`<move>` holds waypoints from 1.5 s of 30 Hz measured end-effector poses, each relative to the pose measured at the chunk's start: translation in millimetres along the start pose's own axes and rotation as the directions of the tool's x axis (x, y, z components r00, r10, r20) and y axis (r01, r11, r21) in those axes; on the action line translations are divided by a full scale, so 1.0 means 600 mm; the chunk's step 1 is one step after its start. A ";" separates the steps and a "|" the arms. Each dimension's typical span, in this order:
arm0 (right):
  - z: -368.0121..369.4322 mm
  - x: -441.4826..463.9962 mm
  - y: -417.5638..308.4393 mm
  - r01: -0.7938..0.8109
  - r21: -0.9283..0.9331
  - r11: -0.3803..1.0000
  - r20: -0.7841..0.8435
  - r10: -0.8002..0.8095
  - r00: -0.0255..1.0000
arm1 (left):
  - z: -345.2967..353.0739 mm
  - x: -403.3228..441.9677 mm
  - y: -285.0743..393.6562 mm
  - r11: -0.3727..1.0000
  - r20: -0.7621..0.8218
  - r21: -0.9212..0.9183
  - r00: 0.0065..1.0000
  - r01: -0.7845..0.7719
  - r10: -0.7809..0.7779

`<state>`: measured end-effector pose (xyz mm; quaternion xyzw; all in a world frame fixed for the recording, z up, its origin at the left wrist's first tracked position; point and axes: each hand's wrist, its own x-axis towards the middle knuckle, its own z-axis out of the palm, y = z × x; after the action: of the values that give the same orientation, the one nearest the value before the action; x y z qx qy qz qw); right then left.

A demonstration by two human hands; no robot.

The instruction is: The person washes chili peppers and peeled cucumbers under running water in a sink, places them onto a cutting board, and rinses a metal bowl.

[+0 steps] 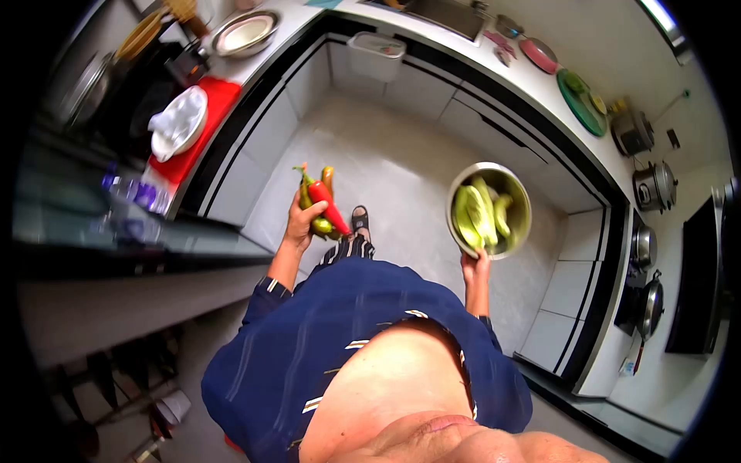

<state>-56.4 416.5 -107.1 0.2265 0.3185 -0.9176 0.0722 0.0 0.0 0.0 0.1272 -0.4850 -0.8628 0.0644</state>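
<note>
My left hand (299,224) is closed round several peppers. A long red pepper (327,205) lies on top, with green ones and an orange-brown one (328,179) beside it. On the right, my right hand (476,266) grips the near rim of a round metal bowl (523,202). Inside the bowl are several pale green, elongated vegetables (480,214). Both hands are held out over the floor, well apart from each other.
A white counter (309,17) curves round the floor. At its left are a white bowl (182,122) on a red board (218,104); at its right, a green tray (580,99) with cut vegetables and pots (654,185). A white bin (376,58) hangs on the far cabinets.
</note>
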 end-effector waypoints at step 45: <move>0.692 1.630 -0.321 -0.585 -0.379 0.717 -0.169 0.567 0.806 | 0.470 1.127 -0.100 0.980 -0.467 -0.077 0.875 -0.182 0.125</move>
<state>-1130.7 323.1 -163.7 0.3124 0.4202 -0.7557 0.3934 -727.7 104.2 -17.1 0.2848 -0.4125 -0.8275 0.2531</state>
